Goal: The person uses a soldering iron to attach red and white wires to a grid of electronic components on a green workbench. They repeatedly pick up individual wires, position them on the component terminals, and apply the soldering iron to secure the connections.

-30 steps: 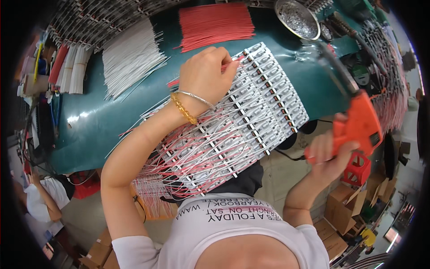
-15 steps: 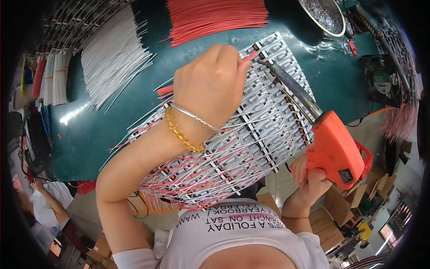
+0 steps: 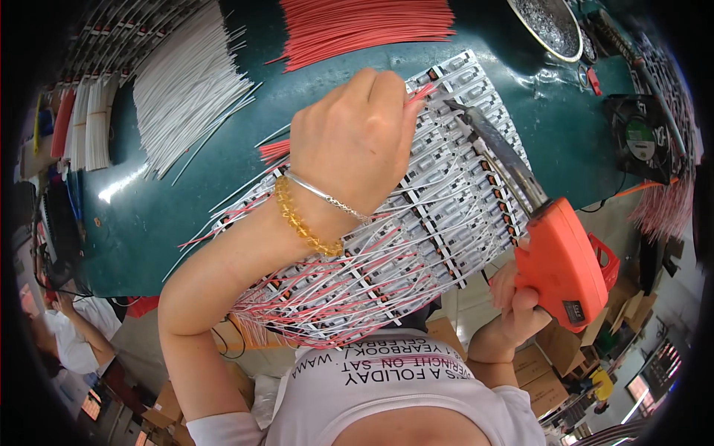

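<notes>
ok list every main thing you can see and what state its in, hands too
left hand: closed on red wires
right hand: gripping soldering gun
soldering gun: tip over panel, contact unclear
panel: partly covered by red and white wires
red wire pile: loose, spread flat
white wire pile: loose, fanned
metal bowl: holding shiny bits

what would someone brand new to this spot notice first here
Probably the bright orange soldering-gun-like tool in the right hand, its tip pointing at the top of a slanted panel of small parts in the middle. Next, the left hand over that panel, pinching thin red wires. Then the wide red wire pile at the top of the green table.
</notes>
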`<action>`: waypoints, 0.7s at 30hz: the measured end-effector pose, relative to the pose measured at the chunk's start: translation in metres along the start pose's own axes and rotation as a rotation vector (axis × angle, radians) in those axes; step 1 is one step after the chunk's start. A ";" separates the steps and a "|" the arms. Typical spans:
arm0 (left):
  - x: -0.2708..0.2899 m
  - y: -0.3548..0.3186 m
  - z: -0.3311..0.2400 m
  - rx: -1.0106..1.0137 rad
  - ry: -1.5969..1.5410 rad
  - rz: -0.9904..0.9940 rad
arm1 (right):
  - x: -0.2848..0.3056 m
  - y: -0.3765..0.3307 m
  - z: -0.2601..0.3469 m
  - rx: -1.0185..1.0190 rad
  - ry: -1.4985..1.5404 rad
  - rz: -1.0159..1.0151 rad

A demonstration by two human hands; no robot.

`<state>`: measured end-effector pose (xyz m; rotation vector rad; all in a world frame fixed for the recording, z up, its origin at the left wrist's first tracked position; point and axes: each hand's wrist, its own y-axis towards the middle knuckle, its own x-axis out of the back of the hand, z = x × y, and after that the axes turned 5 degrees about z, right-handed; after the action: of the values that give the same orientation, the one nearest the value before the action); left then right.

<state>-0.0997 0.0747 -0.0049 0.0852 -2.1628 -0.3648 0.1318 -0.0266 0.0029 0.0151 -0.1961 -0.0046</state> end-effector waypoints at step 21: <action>0.004 -0.003 0.000 -0.056 -0.068 0.025 | 0.008 -0.010 -0.002 -0.113 0.046 -0.007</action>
<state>-0.1026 0.0714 -0.0025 0.0147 -2.2171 -0.4187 0.1396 -0.0363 0.0024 -0.0963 -0.1501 -0.0225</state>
